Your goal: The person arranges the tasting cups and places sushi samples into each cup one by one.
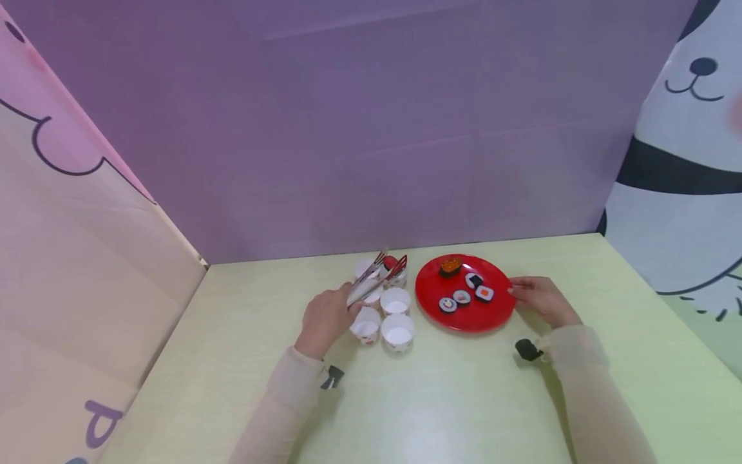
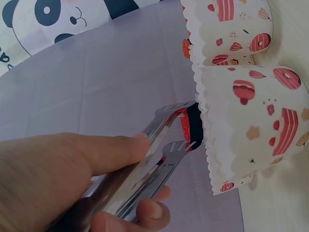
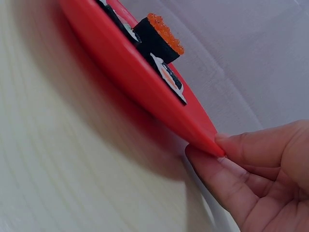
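Note:
My left hand (image 1: 327, 316) holds metal tongs (image 2: 130, 181), thumb along one arm and fingers on the other. Between the tong tips is a sushi piece with a red top and a dark wrap (image 2: 193, 126), right at the scalloped rim of a paper cup (image 2: 260, 121). From the head view, this piece overlaps the back right cup. The right hand (image 1: 542, 299) pinches the right edge of a red plate (image 1: 428, 293) between thumb and fingers. On that plate lie an orange-roe sushi piece (image 1: 450, 267) and several white-and-black sushi rolls (image 1: 484, 294).
Several white paper cups (image 1: 398, 332) with a printed pattern stand close together, left of the plate. A pale wooden table (image 1: 464, 399) carries everything. Behind it hangs a purple cloth (image 1: 377, 161), with printed panels at both sides.

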Demonstrator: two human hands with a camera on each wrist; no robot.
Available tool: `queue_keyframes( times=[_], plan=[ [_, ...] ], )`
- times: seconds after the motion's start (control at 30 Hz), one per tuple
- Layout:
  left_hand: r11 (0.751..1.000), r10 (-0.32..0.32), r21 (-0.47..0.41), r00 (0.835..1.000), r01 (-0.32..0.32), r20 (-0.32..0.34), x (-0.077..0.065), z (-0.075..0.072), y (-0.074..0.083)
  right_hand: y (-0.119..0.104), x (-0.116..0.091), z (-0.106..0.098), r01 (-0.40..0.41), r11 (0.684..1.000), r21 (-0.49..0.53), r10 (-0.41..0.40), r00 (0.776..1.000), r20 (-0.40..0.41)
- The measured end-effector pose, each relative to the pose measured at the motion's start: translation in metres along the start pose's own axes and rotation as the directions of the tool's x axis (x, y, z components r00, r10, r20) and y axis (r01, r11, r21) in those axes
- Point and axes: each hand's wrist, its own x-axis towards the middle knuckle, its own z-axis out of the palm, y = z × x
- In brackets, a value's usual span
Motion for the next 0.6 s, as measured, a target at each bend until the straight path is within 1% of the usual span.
queue_keyframes(
  times=[0.13, 0.17, 0.37, 0.6],
  plan=[
    [1.0, 0.009, 0.003, 1.0, -0.009, 0.008, 0.0003, 0.0003, 0.0004, 0.0005, 0.0003, 0.0001, -0.036, 0.999, 0.007, 0.036, 0.999, -0.002],
    [1.0, 0.011, 0.004, 1.0, -0.011, 0.008, 0.0004, 0.0004, 0.0005, 0.0008, 0.0005, 0.0, -0.035, 0.999, 0.009, 0.035, 0.999, -0.003],
    [1.0, 0.017, 0.007, 1.0, -0.017, 0.017, 0.0016, 0.0001, 0.0009, 0.003, 0.0018, -0.0003, 0.038, 0.999, 0.027, -0.037, 0.999, -0.015],
    [0.999, 0.026, 0.029, 0.999, -0.026, 0.021, 0.004, -0.0011, 0.0005, 0.0031, 0.0029, 0.0001, 0.037, 0.999, 0.036, -0.036, 0.999, -0.021]
  ],
)
